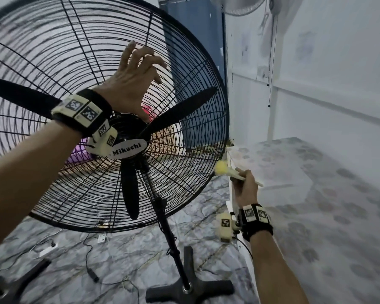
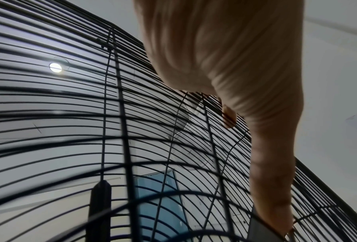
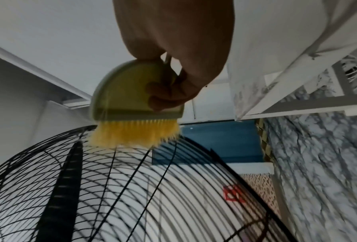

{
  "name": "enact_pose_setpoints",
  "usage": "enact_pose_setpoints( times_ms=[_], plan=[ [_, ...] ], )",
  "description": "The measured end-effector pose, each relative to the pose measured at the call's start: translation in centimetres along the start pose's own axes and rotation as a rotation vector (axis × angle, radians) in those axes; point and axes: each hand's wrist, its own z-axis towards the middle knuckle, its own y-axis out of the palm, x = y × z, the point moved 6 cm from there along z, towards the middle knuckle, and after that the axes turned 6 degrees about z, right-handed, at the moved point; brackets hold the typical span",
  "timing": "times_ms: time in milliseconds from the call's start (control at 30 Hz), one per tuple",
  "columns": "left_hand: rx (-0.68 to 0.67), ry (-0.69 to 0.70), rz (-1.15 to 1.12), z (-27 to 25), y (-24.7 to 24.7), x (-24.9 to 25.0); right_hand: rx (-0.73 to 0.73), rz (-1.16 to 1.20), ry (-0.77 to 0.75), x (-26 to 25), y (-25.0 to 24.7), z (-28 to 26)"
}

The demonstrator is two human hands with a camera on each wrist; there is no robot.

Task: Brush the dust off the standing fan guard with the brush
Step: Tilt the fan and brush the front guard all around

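Note:
A big black standing fan fills the left of the head view, its wire guard (image 1: 53, 51) facing me. My left hand (image 1: 132, 80) rests with spread, arched fingers on the guard's upper right; the left wrist view shows the palm (image 2: 225, 57) close over the guard's wires (image 2: 119, 114). My right hand (image 1: 247, 187) grips a pale brush (image 1: 228, 171) with yellow bristles at the guard's lower right rim. In the right wrist view my right hand's fingers (image 3: 173, 90) wrap the brush (image 3: 136, 104), whose bristles touch the guard (image 3: 132, 188).
The fan's pole (image 1: 169, 233) runs down to a cross base (image 1: 189, 288) on the marbled floor. A white table with a patterned cloth (image 1: 283, 172) stands close on the right. Cables (image 1: 92, 249) lie on the floor. A blue door (image 1: 195, 62) is behind the fan.

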Motion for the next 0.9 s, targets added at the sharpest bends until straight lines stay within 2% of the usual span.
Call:
enact_pose_setpoints(
  times_ms=[133,267,300,333,433,500,567,633,800,900],
  plan=[
    [0.019,0.014,0.002,-0.2,0.0,-0.1,0.076,0.094,-0.052,-0.1,-0.3,1.2],
    [0.019,0.025,-0.002,-0.1,0.1,-0.1,-0.197,0.103,0.053,0.5,1.8,0.6],
    [0.020,0.021,0.000,0.0,0.1,-0.2,-0.222,0.095,0.065,0.2,1.9,0.5],
    [0.022,0.018,0.002,0.0,0.1,-0.2,-0.184,0.101,0.064,0.0,1.7,0.6],
    [0.035,0.018,-0.002,0.1,0.1,-0.1,0.126,0.044,-0.041,-0.4,0.6,0.1],
    [0.040,0.025,0.000,0.1,0.1,0.0,0.155,-0.009,-0.066,0.2,1.5,-1.9],
    [0.043,0.027,0.004,0.1,0.2,-0.1,0.033,-0.060,-0.099,1.0,3.4,-5.0],
    [0.037,0.037,0.010,0.2,0.3,-0.2,-0.170,-0.197,-0.206,1.7,5.8,-8.7],
    [0.026,0.052,0.026,0.3,0.4,-0.1,-0.651,-0.550,-0.626,4.3,13.1,-17.8],
    [0.059,0.063,0.018,0.1,0.0,0.1,-0.788,-0.640,-0.757,6.0,15.1,-20.5]
  ],
)
